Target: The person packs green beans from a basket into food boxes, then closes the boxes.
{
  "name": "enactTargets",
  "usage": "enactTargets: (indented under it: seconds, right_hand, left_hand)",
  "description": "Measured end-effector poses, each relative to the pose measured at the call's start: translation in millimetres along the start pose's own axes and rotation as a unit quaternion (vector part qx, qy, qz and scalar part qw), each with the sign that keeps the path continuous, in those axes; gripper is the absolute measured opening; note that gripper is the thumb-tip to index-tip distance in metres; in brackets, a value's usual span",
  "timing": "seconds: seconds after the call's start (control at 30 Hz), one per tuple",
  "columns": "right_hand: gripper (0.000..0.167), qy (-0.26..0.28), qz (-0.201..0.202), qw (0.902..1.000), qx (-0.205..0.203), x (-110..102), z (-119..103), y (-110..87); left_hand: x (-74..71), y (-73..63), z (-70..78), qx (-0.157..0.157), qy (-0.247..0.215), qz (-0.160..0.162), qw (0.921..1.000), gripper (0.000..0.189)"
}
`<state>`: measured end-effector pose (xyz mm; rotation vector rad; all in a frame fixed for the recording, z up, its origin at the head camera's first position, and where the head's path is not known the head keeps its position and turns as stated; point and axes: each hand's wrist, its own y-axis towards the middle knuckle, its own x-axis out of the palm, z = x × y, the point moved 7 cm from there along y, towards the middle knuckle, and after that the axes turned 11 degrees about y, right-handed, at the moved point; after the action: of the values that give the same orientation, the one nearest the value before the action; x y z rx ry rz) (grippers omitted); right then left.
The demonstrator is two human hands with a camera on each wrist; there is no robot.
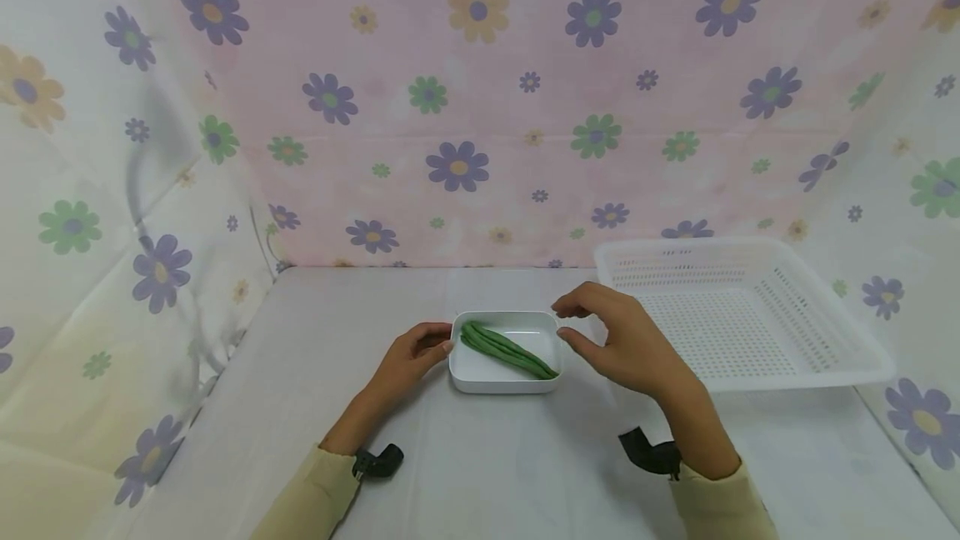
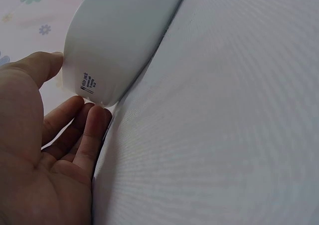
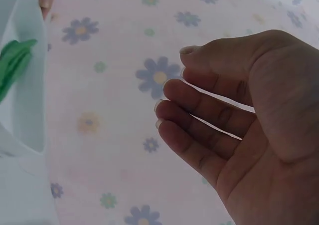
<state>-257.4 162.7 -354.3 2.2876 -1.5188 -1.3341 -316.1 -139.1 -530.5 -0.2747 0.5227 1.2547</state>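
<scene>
A small white rectangular dish (image 1: 504,387) stands on the table with a bundle of long green beans (image 1: 506,350) lying diagonally inside it. At the dish's left end, my left hand (image 1: 411,362) grips it, the thumb against its side by the rim and curled fingers at its corner. Small dark print marks the dish wall (image 2: 114,40) in the left wrist view. My right hand (image 1: 626,340) hovers just off the dish's right end, fingers loosely bent. Nothing lies between that hand's thumb and fingers (image 3: 199,105) in the right wrist view.
A large white slotted plastic basket (image 1: 795,380) stands on the right of the table, behind and beside my right hand. White cloth covers the table (image 1: 450,473). Flower-printed curtains (image 1: 420,40) hang at the back and on both sides.
</scene>
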Motion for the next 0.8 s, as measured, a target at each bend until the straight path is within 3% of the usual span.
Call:
enactTargets:
  seconds: [0.3, 0.6, 0.8]
  right_hand:
    - [0.036, 0.011, 0.046, 0.9987, -0.016, -44.1, 13.2, -13.8]
    - [0.034, 0.037, 0.02, 0.999, 0.013, -70.8, 37.4, -33.2]
    - [0.03, 0.061, -0.008, 0.9959, 0.067, -80.0, 57.2, -48.1]
  left_hand:
    - [0.8, 0.8, 0.5, 0.0, -0.001, -0.001, 1.0, 0.045]
    - [0.4, 0.4, 4.1, -0.003, 0.006, 0.005, 1.0, 0.046]
    - [0.2, 0.2, 4.5, -0.01, 0.01, 0.009, 0.9999, 0.045]
